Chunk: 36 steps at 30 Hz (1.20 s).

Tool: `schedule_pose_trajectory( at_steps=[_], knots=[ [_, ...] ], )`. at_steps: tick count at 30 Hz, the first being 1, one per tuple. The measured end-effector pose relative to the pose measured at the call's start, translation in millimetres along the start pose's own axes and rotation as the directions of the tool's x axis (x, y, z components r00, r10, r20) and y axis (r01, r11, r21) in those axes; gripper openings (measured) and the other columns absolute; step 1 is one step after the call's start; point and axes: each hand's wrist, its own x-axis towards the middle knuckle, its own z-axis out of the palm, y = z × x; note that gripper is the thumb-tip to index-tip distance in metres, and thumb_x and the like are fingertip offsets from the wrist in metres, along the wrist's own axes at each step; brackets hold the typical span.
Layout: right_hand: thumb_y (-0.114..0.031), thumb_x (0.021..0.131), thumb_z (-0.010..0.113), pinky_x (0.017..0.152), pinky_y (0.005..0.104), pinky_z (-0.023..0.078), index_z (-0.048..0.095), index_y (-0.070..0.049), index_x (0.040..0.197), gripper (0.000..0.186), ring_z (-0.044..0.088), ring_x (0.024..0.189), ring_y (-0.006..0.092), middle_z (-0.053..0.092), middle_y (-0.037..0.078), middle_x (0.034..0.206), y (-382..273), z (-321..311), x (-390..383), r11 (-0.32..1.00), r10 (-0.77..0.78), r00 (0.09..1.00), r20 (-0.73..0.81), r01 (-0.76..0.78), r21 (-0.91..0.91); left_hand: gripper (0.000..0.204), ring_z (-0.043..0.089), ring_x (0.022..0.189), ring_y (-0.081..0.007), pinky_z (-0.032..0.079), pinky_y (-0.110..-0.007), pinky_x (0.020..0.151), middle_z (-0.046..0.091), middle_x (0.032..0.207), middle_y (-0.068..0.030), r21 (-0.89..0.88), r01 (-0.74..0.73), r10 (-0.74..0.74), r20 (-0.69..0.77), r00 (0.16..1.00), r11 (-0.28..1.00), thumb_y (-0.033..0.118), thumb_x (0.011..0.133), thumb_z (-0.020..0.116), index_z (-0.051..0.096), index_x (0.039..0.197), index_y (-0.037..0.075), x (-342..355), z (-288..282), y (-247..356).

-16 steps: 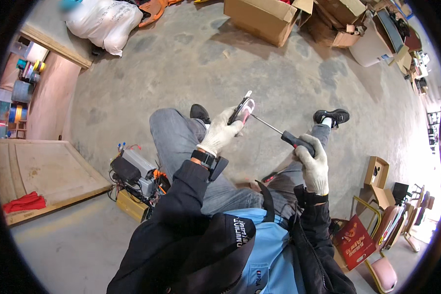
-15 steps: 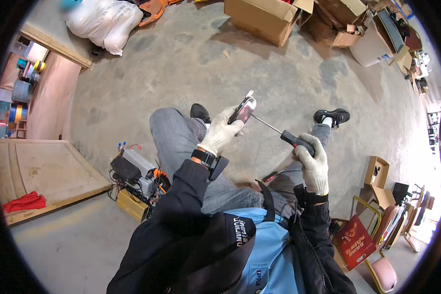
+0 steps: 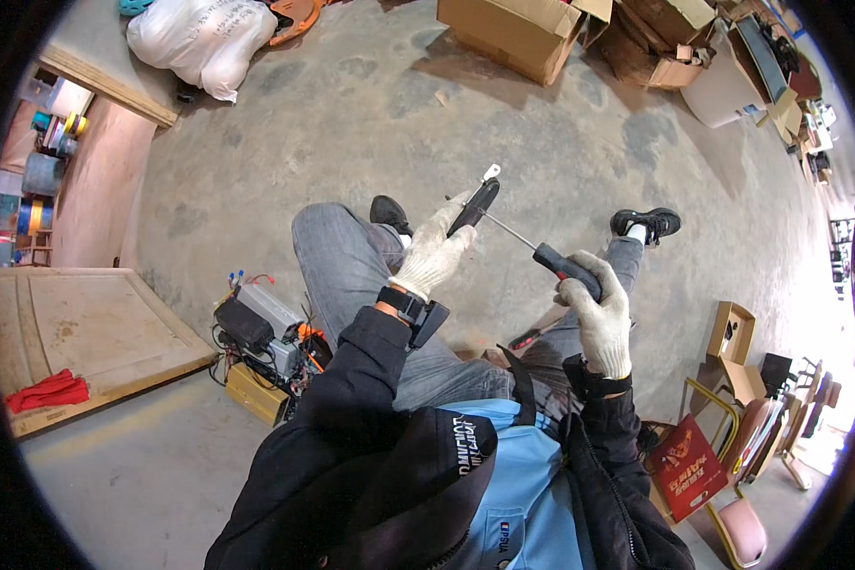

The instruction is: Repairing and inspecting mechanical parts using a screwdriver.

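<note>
A dark, oblong piece (image 3: 475,209) with a white tab (image 3: 491,173) at its far end is held up over the floor (image 3: 370,133), between the person's two black shoes in the view. The left hand (image 3: 437,252), in a pale knitted glove, has its grip closed around the near part of the piece. The tip of a screwdriver (image 3: 566,270) meets the side of the piece; whether it sits in a screw is too small to tell. The right hand (image 3: 598,323), gloved alike, has its grip wrapped around the dark handle. Near the right thigh lies a red-and-black tool (image 3: 524,339), partly hidden.

On the floor just beside the right corner of a wooden panel (image 3: 114,328) sits a cluster with a grey metal case (image 3: 269,309), a black pack (image 3: 242,325) and a yellow box (image 3: 256,392) among wires. A red cloth (image 3: 49,390) lies at the panel's near left corner. Toward the floor's far edge are a white bag (image 3: 199,43) and, well apart, an open cardboard box (image 3: 503,38).
</note>
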Motion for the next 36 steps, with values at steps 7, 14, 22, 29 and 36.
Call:
schedule_pose_trajectory(
  at_steps=[7, 14, 22, 29, 36],
  knots=[
    [-0.006, 0.092, 0.073, 0.084, 0.0292, 0.056, 0.063, 0.007, 0.133, 0.044, 0.071, 0.090, 0.0167, 0.072, 0.011, 0.105, 1.1, 4.9, 0.7, 1.000, -0.007, 1.000, -0.004, 0.007, -0.015, 0.066, 0.058, 0.138, -0.0368, 0.042, -0.040, 0.116, 0.062, 0.147, -0.0228, 0.064, 0.039, -0.038, -0.024, 0.999, 0.997, 0.021, 0.094, 0.064, 0.049, 0.157, 0.008, -2.4, -0.9, 10.5],
    [-0.006, 0.092, 0.072, 0.084, 0.0291, 0.056, 0.063, 0.007, 0.134, 0.044, 0.071, 0.091, 0.0169, 0.072, 0.012, 0.105, -1.4, 6.5, -0.2, 1.000, -0.005, 1.000, 0.007, 0.005, -0.013, 0.067, 0.058, 0.138, -0.0390, 0.042, -0.042, 0.116, 0.061, 0.148, -0.0241, 0.086, 0.031, -0.030, -0.015, 0.999, 0.996, 0.023, 0.094, 0.064, 0.048, 0.158, 0.009, -3.8, -2.2, 14.1],
    [-0.006, 0.093, 0.073, 0.086, 0.0295, 0.056, 0.063, 0.005, 0.134, 0.044, 0.071, 0.092, 0.0158, 0.072, 0.012, 0.112, 3.2, 8.0, 1.5, 0.998, -0.015, 1.000, 0.019, 0.016, -0.054, 0.067, 0.055, 0.142, -0.0389, 0.041, -0.042, 0.118, 0.060, 0.150, -0.0243, 0.101, 0.029, -0.027, -0.016, 1.000, 0.994, 0.023, 0.095, 0.064, 0.048, 0.158, 0.006, -2.7, -0.4, 7.8],
    [-0.004, 0.091, 0.072, 0.089, 0.0289, 0.054, 0.062, 0.003, 0.131, 0.042, 0.067, 0.097, 0.0148, 0.070, 0.009, 0.112, 8.1, 9.6, -2.6, 0.996, -0.065, 0.998, 0.022, 0.066, -0.055, 0.066, 0.055, 0.143, -0.0378, 0.040, -0.041, 0.119, 0.060, 0.150, -0.0236, 0.062, 0.017, -0.015, -0.029, 0.999, 0.998, 0.022, 0.096, 0.064, 0.047, 0.158, 0.005, -3.7, 1.6, 3.8],
    [-0.003, 0.092, 0.072, 0.088, 0.0313, 0.056, 0.060, 0.000, 0.132, 0.042, 0.067, 0.096, 0.0162, 0.066, 0.009, 0.114, 15.1, 15.8, -2.0, 0.929, -0.260, 0.965, 0.047, 0.263, -0.260, 0.066, 0.052, 0.144, -0.0402, 0.039, -0.043, 0.120, 0.058, 0.151, -0.0258, 0.121, 0.012, -0.006, -0.055, 0.998, 0.993, 0.023, 0.095, 0.062, 0.048, 0.157, 0.004, -2.1, 2.7, 0.3]
  ],
)
